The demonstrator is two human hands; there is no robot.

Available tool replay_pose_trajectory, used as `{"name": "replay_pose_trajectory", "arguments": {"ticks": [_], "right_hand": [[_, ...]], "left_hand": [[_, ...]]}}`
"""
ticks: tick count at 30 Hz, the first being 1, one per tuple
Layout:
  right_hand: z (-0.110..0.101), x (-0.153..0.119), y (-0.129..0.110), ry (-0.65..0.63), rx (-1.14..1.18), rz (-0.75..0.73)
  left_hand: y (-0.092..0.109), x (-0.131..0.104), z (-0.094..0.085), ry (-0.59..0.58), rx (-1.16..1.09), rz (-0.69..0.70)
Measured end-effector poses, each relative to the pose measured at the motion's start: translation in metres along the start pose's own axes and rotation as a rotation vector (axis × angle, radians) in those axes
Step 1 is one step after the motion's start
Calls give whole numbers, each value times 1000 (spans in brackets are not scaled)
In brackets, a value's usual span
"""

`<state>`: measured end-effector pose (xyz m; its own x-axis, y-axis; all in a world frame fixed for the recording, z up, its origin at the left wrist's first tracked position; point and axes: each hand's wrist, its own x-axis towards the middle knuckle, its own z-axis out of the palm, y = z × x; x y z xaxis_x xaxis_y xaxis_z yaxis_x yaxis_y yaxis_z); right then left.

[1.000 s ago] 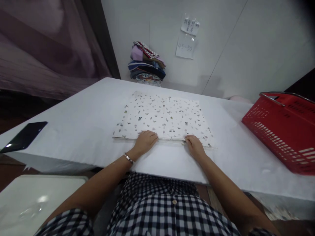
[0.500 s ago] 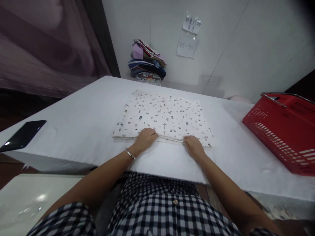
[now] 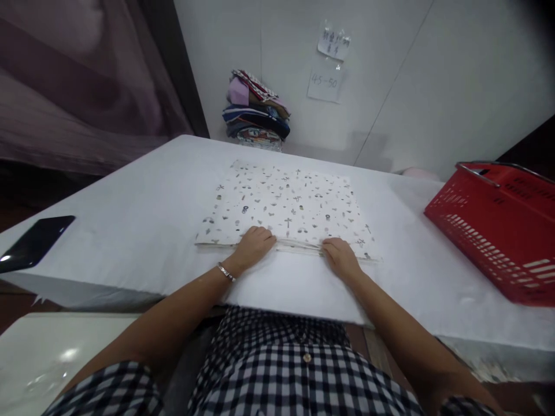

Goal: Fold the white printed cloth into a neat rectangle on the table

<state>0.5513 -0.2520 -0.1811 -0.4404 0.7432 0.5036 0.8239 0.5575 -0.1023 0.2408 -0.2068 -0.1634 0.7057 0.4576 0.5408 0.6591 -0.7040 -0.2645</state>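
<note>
Evidently, the left hand (image 3: 254,247) and the right hand (image 3: 341,257) are holding the near edge of a printed cloth (image 3: 281,199), which is lying folded flat in the middle of the white surface (image 3: 143,219). Both are resting bent over that edge, fingers close together, and seem to be pinching it; the thumbs are lying out of my sight, so I cannot tell how firmly. Between them the layers are parting slightly, so to my mind good handling is calling for keeping both hands level, catching every layer together and drawing the edge evenly taut. Beyond the right hand the layers are lying unevenly and, I judge, wanting a light squaring-up.

On the wall (image 3: 390,46), a lower sheet (image 3: 323,86) is reading "45-50", while an upper sheet (image 3: 333,44) is carrying handwritten characters too blurred for me. Neither the dark phone (image 3: 37,242) nor the red basket (image 3: 485,222) is showing any brand I can read.
</note>
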Motion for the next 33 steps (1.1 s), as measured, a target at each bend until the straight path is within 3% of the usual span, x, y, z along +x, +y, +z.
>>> {"name": "replay_pose_trajectory", "arguments": {"ticks": [7, 13, 19, 24, 33], "right_hand": [[1, -3, 0, -13, -3, -36], [-4, 9, 0, 4, 44, 92], [-7, 22, 7, 84, -10, 117], [-2, 11, 8, -55, -43, -27], [-9, 7, 3, -129, -14, -87]], "left_hand": [[4, -3, -3, 15, 3, 0], [-1, 7, -5, -54, 30, -38], [-11, 22, -6, -61, 44, -51], [-6, 10, -3, -74, 19, 63], [2, 3, -5, -93, -14, 64]]}}
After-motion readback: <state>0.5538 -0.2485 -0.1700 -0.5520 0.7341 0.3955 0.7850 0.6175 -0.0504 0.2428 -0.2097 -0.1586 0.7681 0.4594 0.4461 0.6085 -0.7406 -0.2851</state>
